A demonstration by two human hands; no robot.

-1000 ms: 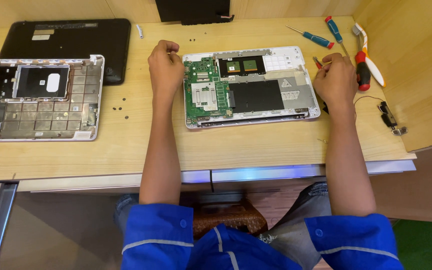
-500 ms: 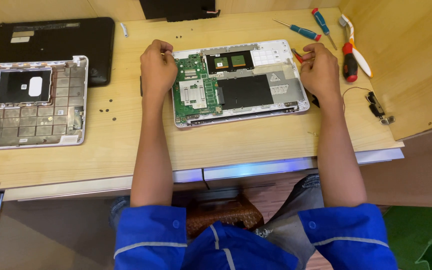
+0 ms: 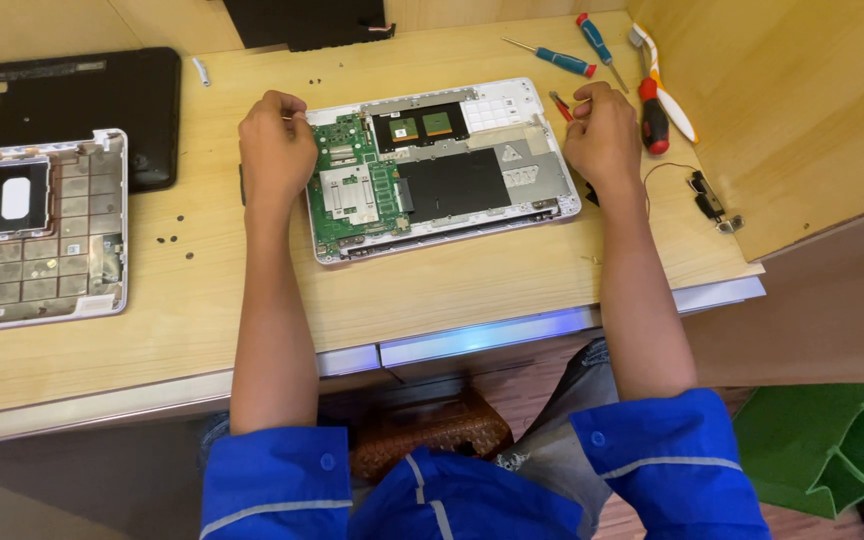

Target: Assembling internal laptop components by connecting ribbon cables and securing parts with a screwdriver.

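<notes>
Two hands, left hand [image 3: 274,147] and right hand [image 3: 604,135], gripping opened laptop [image 3: 442,170] edges

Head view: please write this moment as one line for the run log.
left hand: on left edge of opened laptop base | right hand: at right edge, holds small red tool | screwdrivers: on desk, untouched

A pale light-wood surface [image 3: 252,300] fills most of the view, its front edge trimmed with a lighter strip; a glossy blue-lit band [image 3: 482,335] runs along that edge near the middle; a tall panel of the same light wood [image 3: 802,110] stands upright at the right end, closing the side; below, a reddish-brown wooden floor [image 3: 672,525] shows; a green plastic mesh object [image 3: 832,440] lies at the lower right; the light is even and soft.
</notes>
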